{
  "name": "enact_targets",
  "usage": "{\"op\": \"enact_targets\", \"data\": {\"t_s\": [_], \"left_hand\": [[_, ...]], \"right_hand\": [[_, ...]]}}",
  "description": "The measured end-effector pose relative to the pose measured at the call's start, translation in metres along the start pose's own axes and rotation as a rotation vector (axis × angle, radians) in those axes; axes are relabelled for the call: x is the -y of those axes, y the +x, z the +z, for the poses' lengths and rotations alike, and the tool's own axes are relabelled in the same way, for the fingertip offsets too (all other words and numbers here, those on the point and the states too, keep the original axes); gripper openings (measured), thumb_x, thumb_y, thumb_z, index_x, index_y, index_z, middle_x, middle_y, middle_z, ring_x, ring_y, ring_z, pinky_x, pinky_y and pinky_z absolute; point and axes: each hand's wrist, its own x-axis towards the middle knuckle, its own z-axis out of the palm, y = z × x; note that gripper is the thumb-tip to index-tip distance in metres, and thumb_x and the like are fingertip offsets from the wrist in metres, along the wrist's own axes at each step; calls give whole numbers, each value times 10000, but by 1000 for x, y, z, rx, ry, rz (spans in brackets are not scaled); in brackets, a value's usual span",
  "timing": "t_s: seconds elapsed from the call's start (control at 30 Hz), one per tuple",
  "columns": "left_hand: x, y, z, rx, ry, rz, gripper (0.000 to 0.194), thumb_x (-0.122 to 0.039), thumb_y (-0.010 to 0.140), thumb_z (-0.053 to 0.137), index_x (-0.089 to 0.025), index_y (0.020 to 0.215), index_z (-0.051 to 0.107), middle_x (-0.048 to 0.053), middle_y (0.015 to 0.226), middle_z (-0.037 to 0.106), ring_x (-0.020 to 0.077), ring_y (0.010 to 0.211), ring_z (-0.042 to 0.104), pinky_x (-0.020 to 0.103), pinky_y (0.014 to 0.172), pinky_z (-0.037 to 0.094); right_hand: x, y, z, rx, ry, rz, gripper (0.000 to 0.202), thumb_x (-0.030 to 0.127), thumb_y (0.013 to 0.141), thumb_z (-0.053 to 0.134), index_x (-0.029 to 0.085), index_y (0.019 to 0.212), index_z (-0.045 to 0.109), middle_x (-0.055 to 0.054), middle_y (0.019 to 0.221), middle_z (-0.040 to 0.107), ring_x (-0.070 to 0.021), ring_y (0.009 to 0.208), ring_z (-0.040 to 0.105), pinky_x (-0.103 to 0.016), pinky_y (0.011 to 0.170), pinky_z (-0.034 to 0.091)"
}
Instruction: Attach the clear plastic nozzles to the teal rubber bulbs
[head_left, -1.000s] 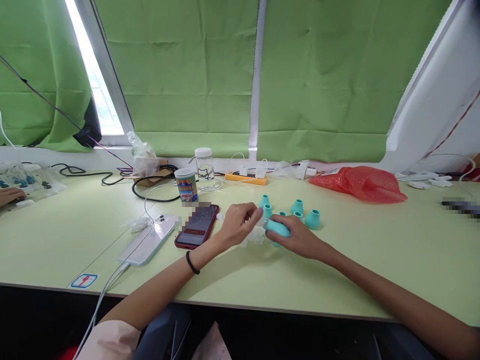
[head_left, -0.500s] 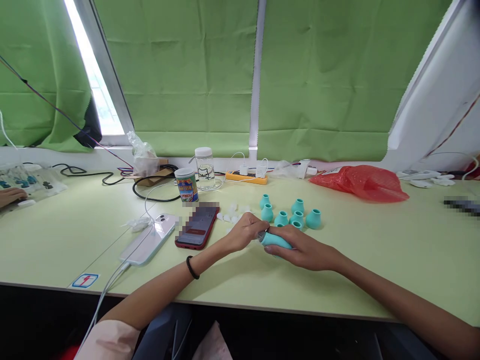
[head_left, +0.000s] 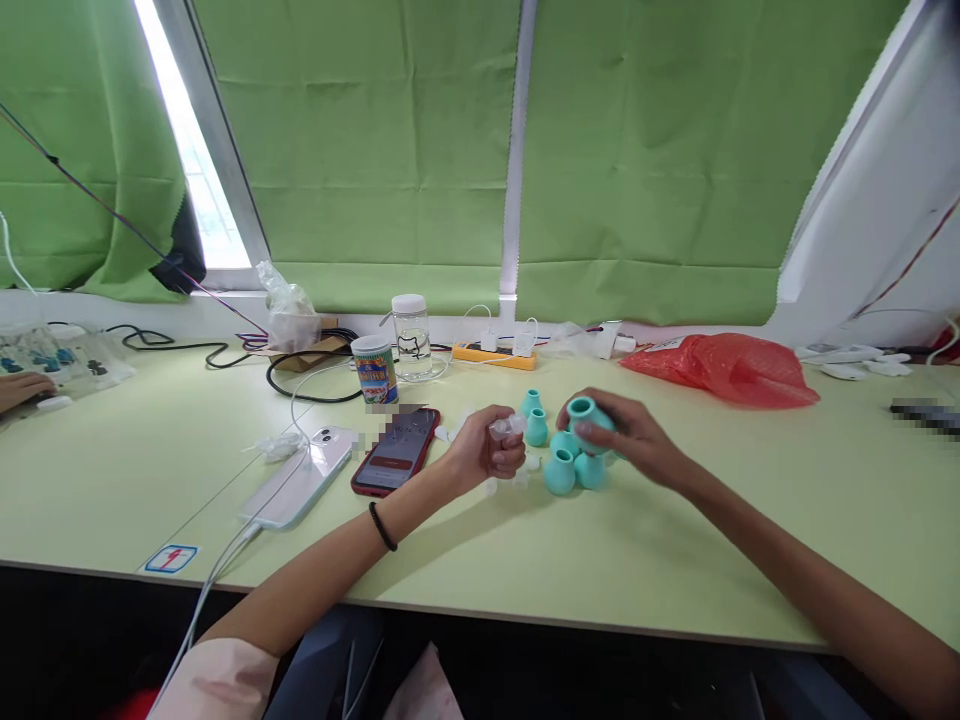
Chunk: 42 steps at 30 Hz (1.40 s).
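My left hand [head_left: 491, 447] is closed round a small translucent piece [head_left: 508, 427], which shows between thumb and fingers. To its right, my right hand [head_left: 626, 430] grips a teal pot-shaped piece [head_left: 587, 424] with its round opening facing up. Several more teal pieces stand on the table near both hands, among them one at the front [head_left: 559, 473] and one farther back [head_left: 536, 427]. Some small translucent pieces [head_left: 520, 479] lie on the table by my left hand, partly hidden behind it.
A red-cased phone [head_left: 397, 450] and a pale phone [head_left: 301, 480] on a cable lie on the left. Behind them stand a printed cup [head_left: 375, 370] and a lidded jar [head_left: 412, 340]. A red bag [head_left: 724, 370] lies back right. Another person's hand [head_left: 24, 388] shows far left.
My hands have moved apart. The teal piece that both held lying sideways is no longer between them; my right hand now holds an upright one, and my left hand shows a translucent piece.
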Motion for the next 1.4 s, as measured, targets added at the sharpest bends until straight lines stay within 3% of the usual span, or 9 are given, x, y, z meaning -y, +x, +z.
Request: {"op": "enact_targets", "data": {"t_s": [0.17,0.23,0.37,0.6,0.93,1.07,1.17,1.3,1.4], "left_hand": [[-12,-1,-14,-561,934,342,285,-413,788,297,-167,719,423,11,593,468,139,602,453,238,516,368],[-12,-1,-19,-692,1344,415,218,-365,777,373,-171,841,449,29,681,517,182,753,462,280,621,383],[-2,7,-31,-604,1665,260,210,-233,746,442,-169,940,488,48,730,579,209,816,465,287,635,392],[12,17,-43,-445,1687,224,241,-64,702,379,-151,762,596,56,775,616,169,782,526,255,676,404],[2,11,-37,-411,1559,349,262,-88,718,348,-139,812,587,36,740,624,120,644,543,210,601,401],[-1,3,-24,-363,1574,439,247,-314,771,389,-160,868,556,41,791,590,137,714,527,238,646,409],[2,-3,-11,-226,1680,495,495,-547,679,437,-201,1030,474,68,1002,513,200,913,462,311,755,392],[17,-3,-4,-167,1890,453,823,-689,525,456,-208,1178,317,124,1176,357,307,1039,338,463,831,309],[27,1,-8,-163,1960,416,744,-650,592,439,-216,1181,302,121,1170,353,309,1045,325,470,834,298]], "right_hand": [[-34,8,-49,-387,-6,168,278,410,673,539,194,847,529,-10,753,518,-134,609,519,-293,562,458],[-58,7,-68,-500,-107,203,319,420,651,552,202,883,537,-25,790,536,-153,669,517,-310,595,457],[-110,0,-88,-504,-411,346,363,436,645,534,146,859,582,-97,859,563,-198,732,518,-321,621,420],[-158,-9,-87,-230,-498,522,334,392,595,555,147,818,599,-74,815,606,-200,712,553,-314,633,438],[-154,-11,-82,6,-369,486,279,346,641,521,172,851,578,-53,854,596,-166,712,563,-223,518,471],[-148,-10,-82,-11,-346,468,283,382,663,501,173,843,567,-56,863,597,-173,729,562,-231,530,470],[-143,-10,-81,2,-324,488,345,452,707,435,178,873,564,-58,851,601,-175,716,567,-249,537,466],[-139,-9,-76,-105,-402,386,343,461,714,435,196,894,556,-50,902,598,-185,769,563,-308,670,453],[-133,-7,-68,-313,-499,266,283,403,711,464,191,878,549,-55,864,605,-192,781,560,-333,704,445]]}}
